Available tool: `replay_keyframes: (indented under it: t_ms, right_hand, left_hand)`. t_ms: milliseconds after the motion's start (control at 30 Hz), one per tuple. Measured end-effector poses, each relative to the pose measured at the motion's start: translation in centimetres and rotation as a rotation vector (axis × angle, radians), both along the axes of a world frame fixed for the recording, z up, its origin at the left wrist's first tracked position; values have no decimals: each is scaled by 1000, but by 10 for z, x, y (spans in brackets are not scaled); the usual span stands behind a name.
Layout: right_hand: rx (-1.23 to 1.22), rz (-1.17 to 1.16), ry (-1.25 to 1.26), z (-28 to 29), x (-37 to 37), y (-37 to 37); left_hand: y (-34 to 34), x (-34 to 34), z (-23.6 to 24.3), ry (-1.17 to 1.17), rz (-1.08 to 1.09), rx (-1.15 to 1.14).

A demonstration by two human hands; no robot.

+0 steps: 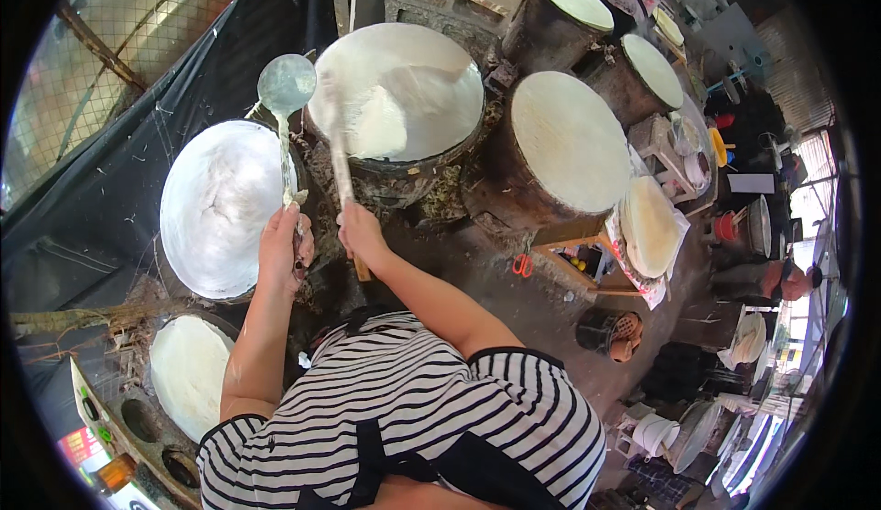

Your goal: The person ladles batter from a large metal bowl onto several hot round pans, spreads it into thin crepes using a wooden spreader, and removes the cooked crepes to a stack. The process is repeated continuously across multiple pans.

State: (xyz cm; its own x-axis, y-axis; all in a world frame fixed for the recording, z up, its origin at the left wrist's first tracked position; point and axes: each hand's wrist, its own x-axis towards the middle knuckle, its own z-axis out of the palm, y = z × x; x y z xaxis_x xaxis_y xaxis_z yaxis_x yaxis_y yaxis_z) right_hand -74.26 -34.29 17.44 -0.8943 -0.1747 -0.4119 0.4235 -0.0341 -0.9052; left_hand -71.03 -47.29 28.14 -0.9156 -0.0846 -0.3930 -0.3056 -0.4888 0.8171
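Observation:
My left hand (283,246) is closed around the batter-coated handle of a ladle (286,85). The ladle's round bowl is raised between two large round pans. In my right hand (362,234) is a long wooden-handled tool (341,166); its far end is smeared by motion over the griddle (431,56) ahead. Pale wet batter (378,127) lies in a thick patch near that griddle's front, with a thinner white layer around it. Left of my left hand stands a pan with a shiny whitish surface (213,209).
Several drum stoves with pale round tops, such as the one at right (571,138), stand close by. A stack of flat round sheets (650,227) lies on a low table. Orange scissors (523,265) hang near it. A black bucket (607,330) sits on the floor. Black sheeting (101,235) lines the left.

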Motion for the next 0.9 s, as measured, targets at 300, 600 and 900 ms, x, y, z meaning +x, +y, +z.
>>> replay_keyframes:
  t_ms: [300,600,900]
  right_hand:
    - [-120,-118,-193,3,3,102]
    - [311,192,251,-39,-17,111]
    - [56,103,-149,22,-23,175]
  left_hand:
    - [32,-1,3,22,-24,-13]
    - [77,4,17,34,28,3]
    - [119,7,26,56,59,-3]
